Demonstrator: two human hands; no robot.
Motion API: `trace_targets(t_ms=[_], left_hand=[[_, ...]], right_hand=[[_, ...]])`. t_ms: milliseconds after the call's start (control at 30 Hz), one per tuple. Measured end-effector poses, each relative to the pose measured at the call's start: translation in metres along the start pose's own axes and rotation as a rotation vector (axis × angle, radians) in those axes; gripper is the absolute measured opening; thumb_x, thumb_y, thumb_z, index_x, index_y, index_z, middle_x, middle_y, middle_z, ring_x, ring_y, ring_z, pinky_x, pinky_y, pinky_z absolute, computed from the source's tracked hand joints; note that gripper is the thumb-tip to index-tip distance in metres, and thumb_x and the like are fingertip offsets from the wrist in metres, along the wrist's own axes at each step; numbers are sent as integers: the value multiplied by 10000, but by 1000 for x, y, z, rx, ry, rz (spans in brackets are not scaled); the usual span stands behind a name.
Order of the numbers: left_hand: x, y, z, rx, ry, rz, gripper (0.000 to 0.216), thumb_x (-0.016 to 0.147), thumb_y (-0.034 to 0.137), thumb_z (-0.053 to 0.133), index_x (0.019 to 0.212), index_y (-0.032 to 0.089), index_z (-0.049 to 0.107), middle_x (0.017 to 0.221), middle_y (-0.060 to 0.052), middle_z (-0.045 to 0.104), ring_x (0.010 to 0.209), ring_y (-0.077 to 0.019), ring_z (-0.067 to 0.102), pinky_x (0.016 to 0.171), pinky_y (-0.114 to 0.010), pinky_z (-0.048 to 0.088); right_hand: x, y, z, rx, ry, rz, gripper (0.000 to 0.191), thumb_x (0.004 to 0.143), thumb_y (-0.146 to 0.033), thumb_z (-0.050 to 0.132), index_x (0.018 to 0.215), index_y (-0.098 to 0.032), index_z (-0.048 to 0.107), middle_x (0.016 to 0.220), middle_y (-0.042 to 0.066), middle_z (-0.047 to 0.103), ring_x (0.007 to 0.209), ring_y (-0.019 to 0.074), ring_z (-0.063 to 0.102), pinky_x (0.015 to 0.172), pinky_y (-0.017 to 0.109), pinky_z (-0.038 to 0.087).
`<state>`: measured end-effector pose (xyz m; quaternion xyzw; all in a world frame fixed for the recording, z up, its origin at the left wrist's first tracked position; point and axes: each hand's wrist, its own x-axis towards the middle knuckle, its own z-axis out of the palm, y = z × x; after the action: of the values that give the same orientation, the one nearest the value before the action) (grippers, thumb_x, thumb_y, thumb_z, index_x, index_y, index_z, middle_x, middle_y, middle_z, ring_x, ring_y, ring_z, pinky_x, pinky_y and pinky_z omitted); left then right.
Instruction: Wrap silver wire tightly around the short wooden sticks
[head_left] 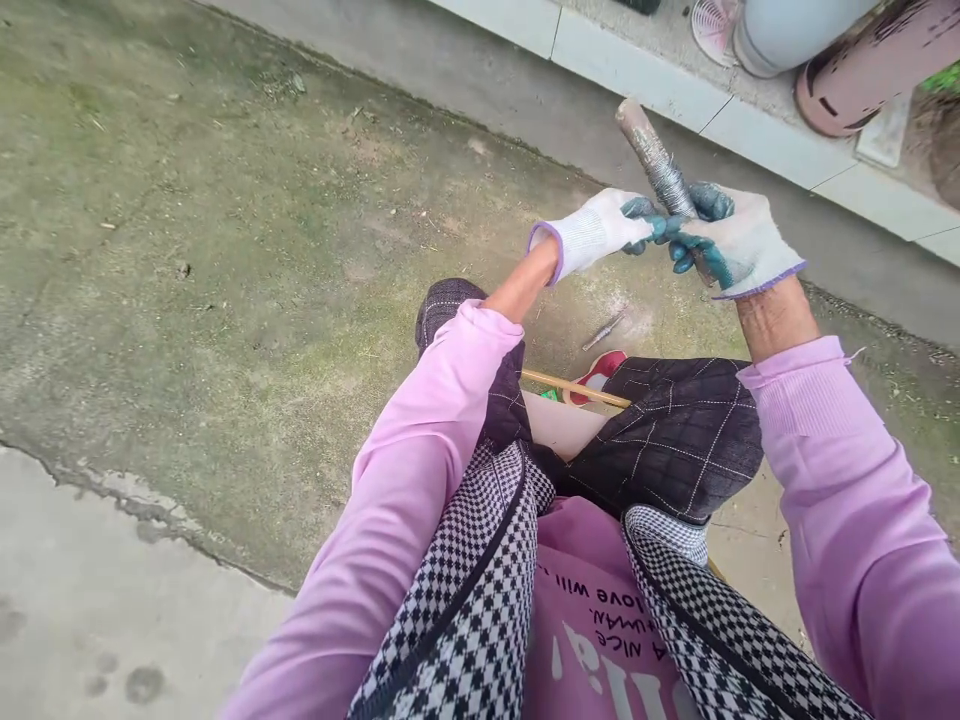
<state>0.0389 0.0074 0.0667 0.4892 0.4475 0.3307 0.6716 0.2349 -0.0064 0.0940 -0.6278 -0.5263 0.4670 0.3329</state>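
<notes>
Both my hands wear white knit gloves with teal fingertips. My right hand [739, 245] is wrapped round the lower end of a short stick wound with grey wire [654, 160], which points up and away from me. My left hand [607, 228] reaches in from the left, its fingertips pinching the wire winding just below the stick's middle. I am crouched, with my knees in dark checked trousers below the hands.
A small metal piece [604, 328] lies on the mossy concrete ground [225, 250] beyond my knees. A thin wooden rod [574, 388] and a red sandal [600, 372] show between my legs. A white kerb [720, 110] runs along the far side, with pink and grey containers [862, 70] behind it.
</notes>
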Motion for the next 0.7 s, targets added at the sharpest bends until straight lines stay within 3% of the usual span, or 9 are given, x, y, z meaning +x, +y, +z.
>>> trace_targets(t_ms=[100, 233, 433, 567, 700], left_hand=[[-1, 9, -3, -42, -20, 0, 86, 1052, 170, 894, 1027, 209, 822, 746, -24, 735, 928, -189, 637, 858, -350, 514], [-4, 21, -8, -18, -90, 46, 291, 1058, -6, 767, 865, 211, 755, 783, -13, 768, 966, -162, 628, 891, -304, 513], [-14, 30, -14, -10, -65, 127, 330, 1118, -48, 650, 890, 177, 734, 801, -25, 738, 869, -135, 606, 918, -296, 521], [-10, 35, -17, 58, -39, 117, 402, 1123, -80, 562, 856, 183, 708, 813, -10, 692, 798, -115, 592, 877, -288, 499], [7, 30, -21, 207, 12, 83, 354, 1069, -30, 632, 800, 191, 698, 783, -3, 646, 779, -125, 560, 835, -305, 489]], right_hand=[[-8, -12, -4, 1, 33, -33, 375, 757, -93, 1034, 979, -221, 761, 727, -46, 746, 522, 106, 577, 424, 260, 483], [-21, -26, -5, 20, 31, -100, 312, 766, -85, 977, 938, -232, 762, 709, -68, 715, 525, 94, 566, 428, 249, 508], [-16, -25, -9, 26, 30, -91, 419, 720, -148, 1033, 1053, -223, 791, 750, -56, 753, 547, 111, 569, 462, 276, 482], [-2, -15, -3, 41, 52, -106, 382, 754, -133, 999, 1053, -227, 781, 824, -20, 787, 609, 133, 585, 528, 317, 495], [19, 6, 6, 70, 69, -86, 369, 809, -189, 1000, 1082, -249, 760, 786, -42, 744, 603, 143, 545, 578, 349, 533]])
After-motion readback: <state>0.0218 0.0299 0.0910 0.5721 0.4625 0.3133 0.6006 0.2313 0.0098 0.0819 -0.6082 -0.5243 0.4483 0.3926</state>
